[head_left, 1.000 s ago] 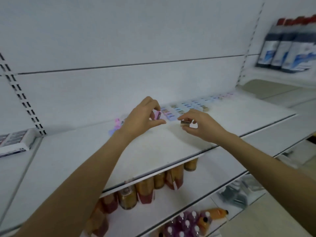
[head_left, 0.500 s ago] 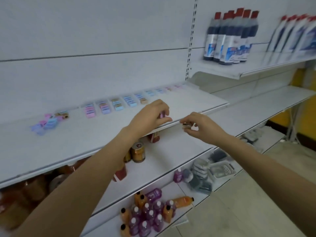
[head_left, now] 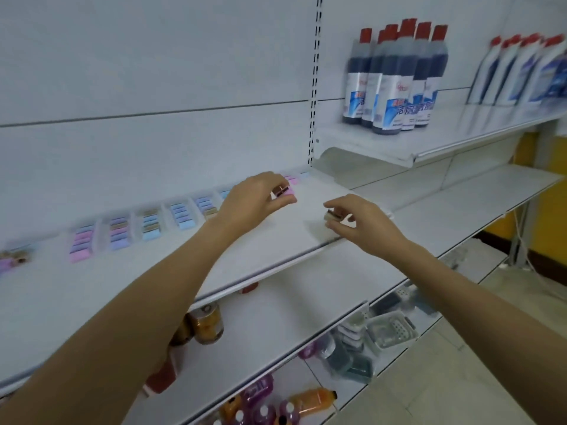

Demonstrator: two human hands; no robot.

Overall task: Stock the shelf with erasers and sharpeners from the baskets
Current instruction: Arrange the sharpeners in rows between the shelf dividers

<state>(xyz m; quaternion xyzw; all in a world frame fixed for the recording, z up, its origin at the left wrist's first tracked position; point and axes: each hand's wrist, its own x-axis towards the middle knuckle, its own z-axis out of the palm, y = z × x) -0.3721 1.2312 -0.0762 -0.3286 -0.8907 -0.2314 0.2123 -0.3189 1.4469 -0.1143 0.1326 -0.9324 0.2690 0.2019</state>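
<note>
My left hand (head_left: 254,199) pinches a small pink and dark eraser (head_left: 283,191) just above the white shelf (head_left: 276,240), near its right end. My right hand (head_left: 365,223) pinches a small beige and dark eraser (head_left: 331,215) low over the same shelf, near the front edge. Along the back of the shelf runs a row of several stacks of pastel erasers (head_left: 150,225) in pink, purple, blue and tan. A loose cluster of small purple pieces (head_left: 13,260) lies at the far left.
Dark bottles with red caps (head_left: 395,81) and white bottles (head_left: 521,72) stand on a higher shelf to the right. Below are cans (head_left: 207,323), small plastic baskets (head_left: 389,332) and purple and orange bottles (head_left: 276,406). The tiled floor shows at the lower right.
The view has swung right along the shelf. Both hands, each still pinching its eraser, have moved right to the shelf's right end, past the row of stacked erasers.
</note>
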